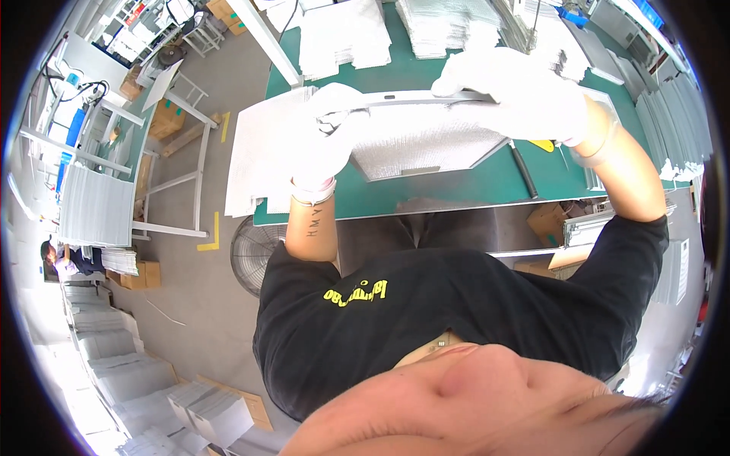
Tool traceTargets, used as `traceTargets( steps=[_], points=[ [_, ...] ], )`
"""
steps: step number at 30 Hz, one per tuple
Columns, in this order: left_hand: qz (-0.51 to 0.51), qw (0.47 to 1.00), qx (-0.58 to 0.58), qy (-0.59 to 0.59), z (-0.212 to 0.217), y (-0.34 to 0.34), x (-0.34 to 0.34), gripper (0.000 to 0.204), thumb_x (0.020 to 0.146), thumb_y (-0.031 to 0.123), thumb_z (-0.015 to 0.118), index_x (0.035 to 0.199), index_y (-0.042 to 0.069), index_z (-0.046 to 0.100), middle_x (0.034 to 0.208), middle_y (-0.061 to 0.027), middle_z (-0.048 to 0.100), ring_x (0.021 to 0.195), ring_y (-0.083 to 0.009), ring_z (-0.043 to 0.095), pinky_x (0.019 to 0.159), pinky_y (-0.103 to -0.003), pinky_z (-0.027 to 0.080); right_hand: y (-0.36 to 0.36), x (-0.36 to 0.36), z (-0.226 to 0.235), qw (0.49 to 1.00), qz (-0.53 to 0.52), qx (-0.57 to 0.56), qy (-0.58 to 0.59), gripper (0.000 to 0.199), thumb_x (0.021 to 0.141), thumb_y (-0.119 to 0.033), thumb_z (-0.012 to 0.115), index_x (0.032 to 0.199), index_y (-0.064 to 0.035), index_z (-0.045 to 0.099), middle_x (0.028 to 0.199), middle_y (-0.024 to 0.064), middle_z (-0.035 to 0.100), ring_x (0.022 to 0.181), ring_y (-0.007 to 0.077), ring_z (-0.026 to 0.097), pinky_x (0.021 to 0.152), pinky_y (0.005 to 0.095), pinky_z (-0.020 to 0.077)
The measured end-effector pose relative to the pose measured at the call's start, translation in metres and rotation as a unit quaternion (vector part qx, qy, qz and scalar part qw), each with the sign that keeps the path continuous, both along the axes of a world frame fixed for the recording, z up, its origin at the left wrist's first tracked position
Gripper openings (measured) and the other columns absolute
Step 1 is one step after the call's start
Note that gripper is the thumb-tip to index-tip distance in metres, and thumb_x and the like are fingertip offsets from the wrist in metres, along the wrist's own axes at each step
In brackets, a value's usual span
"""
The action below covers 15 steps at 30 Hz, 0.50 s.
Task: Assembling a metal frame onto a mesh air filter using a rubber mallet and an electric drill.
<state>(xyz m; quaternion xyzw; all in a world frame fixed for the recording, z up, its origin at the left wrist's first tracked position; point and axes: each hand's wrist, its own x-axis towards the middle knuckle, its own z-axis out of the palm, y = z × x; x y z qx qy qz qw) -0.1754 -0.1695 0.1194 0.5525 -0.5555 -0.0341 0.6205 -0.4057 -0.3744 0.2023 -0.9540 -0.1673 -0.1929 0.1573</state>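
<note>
A flat panel point(426, 139) with a textured silvery face and a narrow pale rim along its far edge is tilted up over the green tabletop point(380, 191). My left hand point(331, 135), in a white glove, is closed on the panel's left end. My right hand point(525, 93), also gloved in white, grips the far rim toward the right, its fingers curled over the top. Glare washes out much of both gloves. Beneath my right wrist lie a black-handled tool point(523, 171) and a yellow-handled one point(542, 144), their heads partly hidden.
White sheets point(262, 144) are stacked by my left hand, with more piles point(346, 42) at the back. Grey panels point(669, 125) stand at the right. A floor fan point(255, 254) sits below the table's left corner. Another person point(65, 262) is far left.
</note>
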Motion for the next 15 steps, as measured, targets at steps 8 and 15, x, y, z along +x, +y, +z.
traceTargets(
  steps=[8,15],
  points=[
    [0.020,0.999,-0.046,0.020,-0.009,-0.002,-0.005,0.019,0.079,-0.003,0.068,0.098,0.001,0.067,0.085,-0.0026,0.066,0.073,-0.0077,0.059,0.065,-0.021,0.047,0.014,0.022,0.011,0.992,0.051,-0.110,-0.035,0.038,0.091,-0.009,0.060,0.128,-0.0043,0.061,0.114,0.0147,0.066,0.104,0.0331,0.062,0.096,0.0376,0.0480],
    [0.040,0.996,-0.060,0.043,-0.006,-0.006,-0.021,0.025,0.080,-0.005,0.069,0.104,0.001,0.064,0.081,-0.0011,0.063,0.070,-0.0074,0.057,0.065,-0.021,0.048,0.005,0.032,-0.001,0.998,0.063,0.001,-0.005,0.045,0.090,-0.008,0.059,0.135,-0.0041,0.056,0.120,0.0160,0.065,0.106,0.0333,0.062,0.097,0.0370,0.0480]
  ],
)
